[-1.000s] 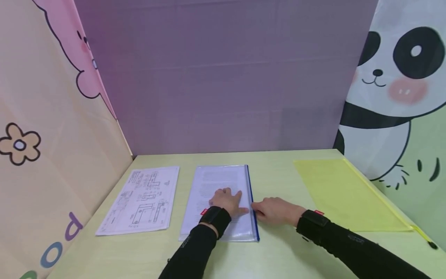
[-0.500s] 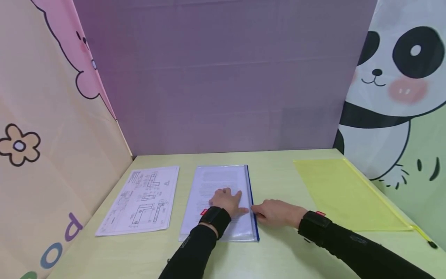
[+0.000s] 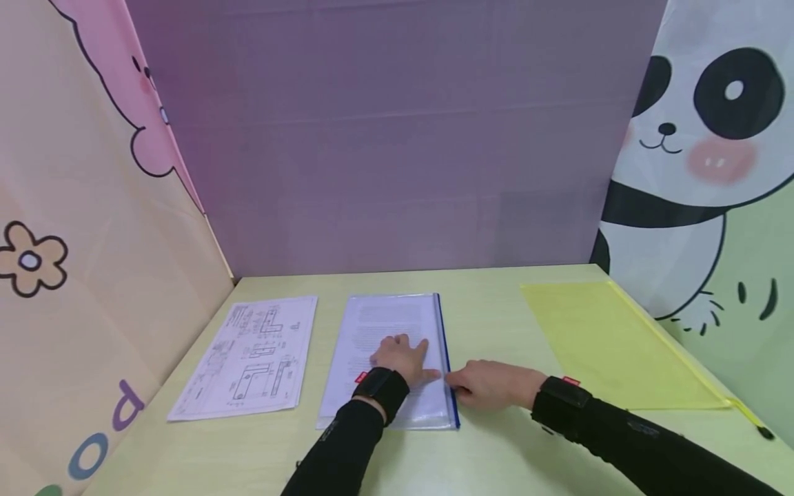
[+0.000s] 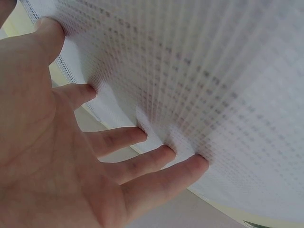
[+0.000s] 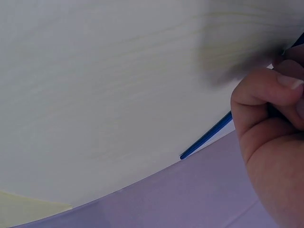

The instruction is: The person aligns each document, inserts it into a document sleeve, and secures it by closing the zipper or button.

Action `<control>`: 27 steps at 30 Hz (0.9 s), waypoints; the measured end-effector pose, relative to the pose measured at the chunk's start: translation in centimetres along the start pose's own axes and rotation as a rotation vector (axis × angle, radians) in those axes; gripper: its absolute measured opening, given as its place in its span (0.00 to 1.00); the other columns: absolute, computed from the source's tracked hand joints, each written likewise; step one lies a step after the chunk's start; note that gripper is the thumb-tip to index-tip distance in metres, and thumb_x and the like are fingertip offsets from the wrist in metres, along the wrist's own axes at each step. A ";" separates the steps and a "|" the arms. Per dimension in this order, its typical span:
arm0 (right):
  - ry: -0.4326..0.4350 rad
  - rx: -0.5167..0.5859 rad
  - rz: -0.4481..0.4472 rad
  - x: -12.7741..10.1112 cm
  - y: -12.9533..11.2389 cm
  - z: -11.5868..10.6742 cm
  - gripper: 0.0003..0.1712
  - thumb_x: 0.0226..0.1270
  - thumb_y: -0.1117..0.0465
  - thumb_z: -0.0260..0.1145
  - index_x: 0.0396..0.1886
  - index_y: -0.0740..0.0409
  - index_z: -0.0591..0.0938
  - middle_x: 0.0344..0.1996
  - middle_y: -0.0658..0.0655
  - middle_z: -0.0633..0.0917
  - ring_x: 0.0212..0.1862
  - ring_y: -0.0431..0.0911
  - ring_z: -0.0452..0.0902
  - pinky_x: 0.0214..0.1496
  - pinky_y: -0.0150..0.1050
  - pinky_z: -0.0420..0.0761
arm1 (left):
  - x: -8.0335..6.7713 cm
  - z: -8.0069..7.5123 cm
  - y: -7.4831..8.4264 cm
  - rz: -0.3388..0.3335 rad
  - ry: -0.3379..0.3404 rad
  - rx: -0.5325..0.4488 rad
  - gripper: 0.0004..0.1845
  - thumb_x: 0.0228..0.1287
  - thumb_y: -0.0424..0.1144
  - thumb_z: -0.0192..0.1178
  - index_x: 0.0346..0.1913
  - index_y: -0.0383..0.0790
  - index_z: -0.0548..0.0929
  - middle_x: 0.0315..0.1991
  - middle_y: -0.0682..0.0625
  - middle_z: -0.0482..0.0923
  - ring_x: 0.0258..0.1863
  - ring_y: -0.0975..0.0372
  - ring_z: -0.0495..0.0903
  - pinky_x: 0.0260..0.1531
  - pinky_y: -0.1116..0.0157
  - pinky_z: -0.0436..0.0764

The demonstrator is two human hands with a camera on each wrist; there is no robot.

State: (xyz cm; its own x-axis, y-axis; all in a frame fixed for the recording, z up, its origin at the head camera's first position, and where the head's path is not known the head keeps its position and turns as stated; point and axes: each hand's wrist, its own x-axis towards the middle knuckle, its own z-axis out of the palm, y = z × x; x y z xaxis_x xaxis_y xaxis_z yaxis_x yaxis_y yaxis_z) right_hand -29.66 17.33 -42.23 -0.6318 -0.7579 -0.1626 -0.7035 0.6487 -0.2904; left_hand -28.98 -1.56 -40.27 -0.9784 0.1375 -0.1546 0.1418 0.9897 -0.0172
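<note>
Your left hand (image 3: pixel 403 359) lies flat on the clear folder (image 3: pixel 387 358), fingers (image 4: pixel 156 161) straight and spread, pressing the printed sheets inside it. Your right hand (image 3: pixel 490 382) sits just beside it on the table (image 3: pixel 496 448), fingers (image 5: pixel 266 90) curled and pinching at the folder's blue zip edge (image 3: pixel 448 365); the exact thing pinched is hidden in the right wrist view. The folder lies flat at the table's middle, near the front, zip edge to its right. Left of the folder, apart from it, lies a sheet of technical drawings (image 3: pixel 251 357). Farther right, well apart, a yellow folder (image 3: pixel 611 344) lies flat by the panda wall (image 3: pixel 713 172). Behind everything stands a purple back panel (image 3: pixel 397 138).
</note>
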 end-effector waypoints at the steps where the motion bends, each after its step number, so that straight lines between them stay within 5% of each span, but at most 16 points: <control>1: 0.000 -0.001 0.001 0.0 0.0 0.0 0.04 0.75 0.63 0.61 0.41 0.48 0.79 0.25 0.42 0.75 0.28 0.34 0.70 0.34 0.32 0.72 | 0.0 0.0 0.0 0.000 0.001 0.001 0.39 0.66 0.70 0.55 0.77 0.61 0.66 0.72 0.43 0.67 0.66 0.45 0.69 0.54 0.44 0.79; 15: -0.020 0.062 -0.010 -0.1 0.0 -0.3 0.06 0.73 0.64 0.61 0.38 0.46 0.78 0.24 0.42 0.74 0.28 0.34 0.70 0.34 0.32 0.71 | -0.5 -0.4 0.1 0.002 -0.002 -0.014 0.40 0.65 0.69 0.57 0.77 0.59 0.68 0.72 0.42 0.67 0.67 0.44 0.68 0.53 0.42 0.79; 27: -0.038 0.105 -0.123 -0.3 -0.6 -0.2 0.09 0.66 0.68 0.62 0.30 0.49 0.78 0.22 0.40 0.73 0.26 0.32 0.68 0.32 0.28 0.70 | -0.4 -0.3 0.0 0.003 0.008 -0.014 0.40 0.65 0.70 0.57 0.77 0.59 0.67 0.71 0.41 0.67 0.67 0.44 0.68 0.53 0.42 0.79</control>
State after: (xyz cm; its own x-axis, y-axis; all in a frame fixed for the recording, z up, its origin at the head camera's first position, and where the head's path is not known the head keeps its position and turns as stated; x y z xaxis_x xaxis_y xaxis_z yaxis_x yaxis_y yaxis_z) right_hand -29.10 17.22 -41.79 -0.5287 -0.8346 -0.1546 -0.7357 0.5414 -0.4071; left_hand -28.59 -1.56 -39.90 -0.9790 0.1411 -0.1469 0.1430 0.9897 -0.0024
